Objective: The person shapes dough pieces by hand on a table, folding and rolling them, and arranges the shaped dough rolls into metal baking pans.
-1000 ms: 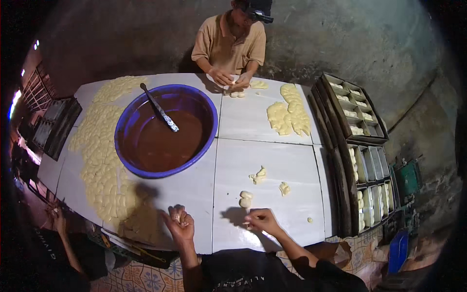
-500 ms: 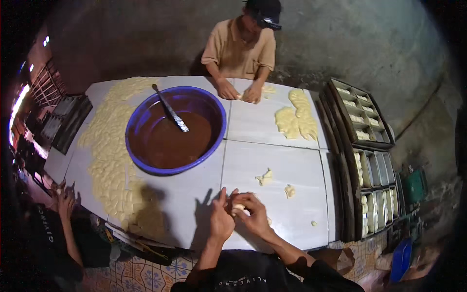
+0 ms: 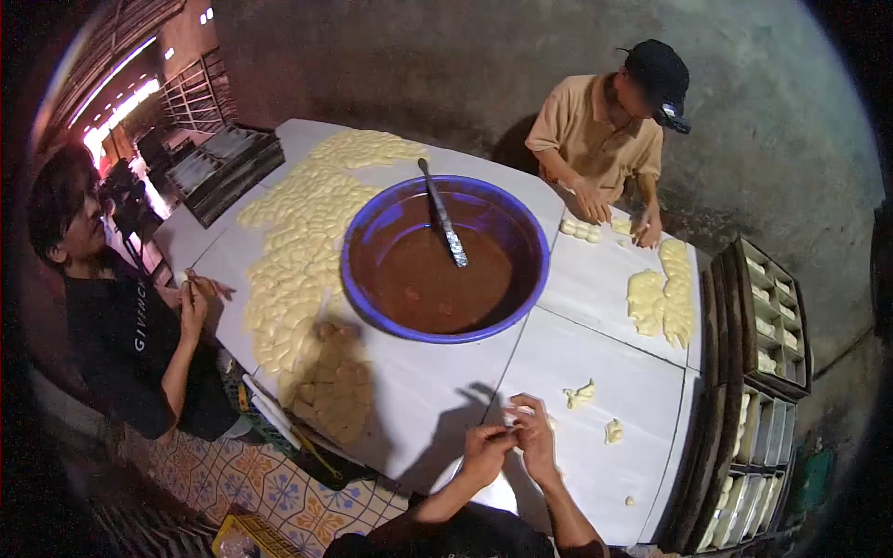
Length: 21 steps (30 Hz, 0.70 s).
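Observation:
My left hand [image 3: 486, 453] is closed, its fingertips meeting those of my right hand [image 3: 534, 441] above the near part of the white tiled table [image 3: 446, 400]. My right hand's fingers curl in toward the left. Whatever they pinch between them is hidden by the fingers. Past my right hand lie a torn scrap of dough [image 3: 579, 394] and a smaller lump of dough [image 3: 613, 431]. A tiny dough bit [image 3: 630, 500] sits closer to the near edge.
A blue basin [image 3: 352, 270] of brown filling holds a long spatula [image 3: 443, 209]. Flattened dough pieces [image 3: 298, 270] cover the table's left. Metal trays of dough [image 3: 772, 316] stand at right. One co-worker [image 3: 595, 130] shapes dough opposite; another person [image 3: 121, 316] stands at left.
The view has turned left, so everything sits farther right. The pale dough seen between my hands before is now hidden. The co-worker's hands have moved apart, showing a row of dough balls.

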Tool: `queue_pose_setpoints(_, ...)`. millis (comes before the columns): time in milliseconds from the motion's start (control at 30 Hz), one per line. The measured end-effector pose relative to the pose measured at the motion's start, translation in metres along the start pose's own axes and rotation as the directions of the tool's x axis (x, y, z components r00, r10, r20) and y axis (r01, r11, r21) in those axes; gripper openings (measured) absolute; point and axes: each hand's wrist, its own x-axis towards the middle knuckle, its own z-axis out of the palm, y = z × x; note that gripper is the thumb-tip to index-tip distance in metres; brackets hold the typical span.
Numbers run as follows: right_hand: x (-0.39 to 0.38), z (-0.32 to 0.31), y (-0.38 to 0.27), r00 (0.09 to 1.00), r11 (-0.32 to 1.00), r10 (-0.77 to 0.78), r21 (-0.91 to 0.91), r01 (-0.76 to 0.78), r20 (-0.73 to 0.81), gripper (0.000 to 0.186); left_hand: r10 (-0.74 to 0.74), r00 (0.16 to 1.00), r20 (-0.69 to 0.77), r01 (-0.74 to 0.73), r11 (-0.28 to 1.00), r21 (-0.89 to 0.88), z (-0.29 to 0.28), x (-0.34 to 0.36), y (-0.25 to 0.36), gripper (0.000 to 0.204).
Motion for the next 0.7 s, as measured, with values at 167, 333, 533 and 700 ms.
queue_pose_setpoints(167,0.020,-0.009,-0.012,0.973,0.874,0.141,0.439,-0.209,0.183,0.089,-0.078,0.897,0.435,0.375,0.657,-0.654,0.013,0.002,0.060,0.079)
queue_pose_setpoints(333,0.024,-0.018,0.002,0.950,0.831,0.122,0.493,-0.257,0.288,0.126,0.094,0.921,0.377,-0.035,0.986,-0.161,-0.008,0.135,0.123,0.089)
queue_pose_setpoints(533,0.017,-0.003,0.025,0.964,0.748,0.165,0.610,-0.261,0.211,0.113,-0.190,0.946,0.264,-0.160,0.435,0.886,-0.025,0.243,0.159,0.082)
queue_pose_setpoints(700,0.007,0.005,0.039,0.962,0.649,0.203,0.710,-0.272,0.183,0.093,-0.193,0.979,0.070,0.007,0.376,0.927,-0.025,0.220,0.182,0.103)
